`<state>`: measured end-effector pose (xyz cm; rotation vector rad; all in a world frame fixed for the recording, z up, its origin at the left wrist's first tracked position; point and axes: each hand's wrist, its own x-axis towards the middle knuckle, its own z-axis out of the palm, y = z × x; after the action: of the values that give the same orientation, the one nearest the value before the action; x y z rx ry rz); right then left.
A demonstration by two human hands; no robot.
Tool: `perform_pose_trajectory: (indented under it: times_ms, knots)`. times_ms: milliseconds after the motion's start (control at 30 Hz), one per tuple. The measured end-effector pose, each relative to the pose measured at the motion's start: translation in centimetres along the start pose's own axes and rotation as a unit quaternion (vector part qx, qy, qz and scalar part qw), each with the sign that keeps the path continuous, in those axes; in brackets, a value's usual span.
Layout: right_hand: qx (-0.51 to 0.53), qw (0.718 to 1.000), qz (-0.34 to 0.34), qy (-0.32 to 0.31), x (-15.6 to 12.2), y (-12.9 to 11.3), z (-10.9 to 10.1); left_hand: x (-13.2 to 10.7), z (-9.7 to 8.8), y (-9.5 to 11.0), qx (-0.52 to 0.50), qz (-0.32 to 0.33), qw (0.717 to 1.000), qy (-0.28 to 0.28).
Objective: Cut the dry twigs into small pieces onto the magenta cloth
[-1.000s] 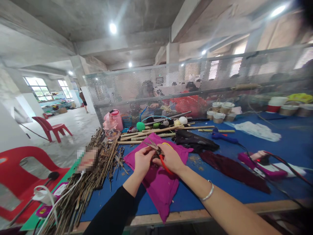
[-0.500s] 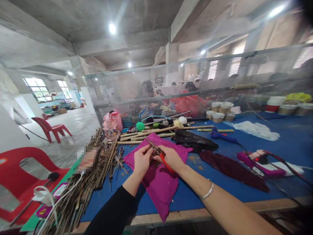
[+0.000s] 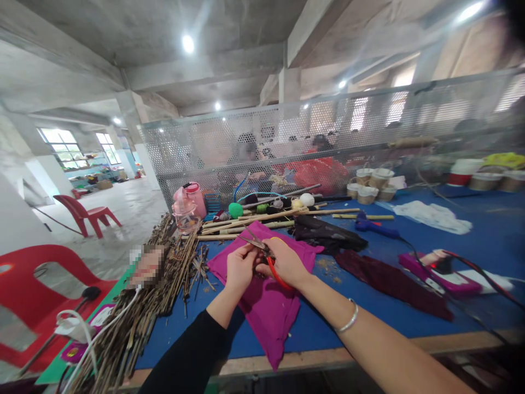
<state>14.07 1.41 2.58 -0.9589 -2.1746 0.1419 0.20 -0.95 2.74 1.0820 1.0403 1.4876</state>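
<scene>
My right hand is closed round a pair of scissors with red handles. Its metal blades point up and to the left, spread apart, close over the fingertips of my left hand. That hand is pinched, and what sits between its fingers is too small and covered to name; dark brown bits show between the two hands. Both hands are above a magenta cloth spread on the blue tabletop. A silver bangle circles my right wrist.
Bundled dry sticks lie at the left table edge. Behind the cloth are bamboo poles, yarn balls and a pink jug. On the right lie dark cloths, a blue glue gun and a power strip. A perforated metal screen stands behind.
The scissor blades have spread apart and tipped lower toward the left hand. My left hand stays pinched in nearly the same place; the cloth has not moved.
</scene>
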Motion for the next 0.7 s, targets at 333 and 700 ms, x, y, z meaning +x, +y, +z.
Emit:
perform_pose_trajectory:
  times_ms: [333, 700]
  knots:
    - [-0.058, 0.998, -0.020, 0.011, 0.16, 0.24, 0.01, -0.02, -0.06, -0.22, 0.045, 0.051, 0.998, 0.002]
    - [0.047, 0.999, 0.017, -0.013, -0.16, -0.06, 0.09, -0.10, 0.03, -0.61, 0.022, 0.034, 0.999, 0.003]
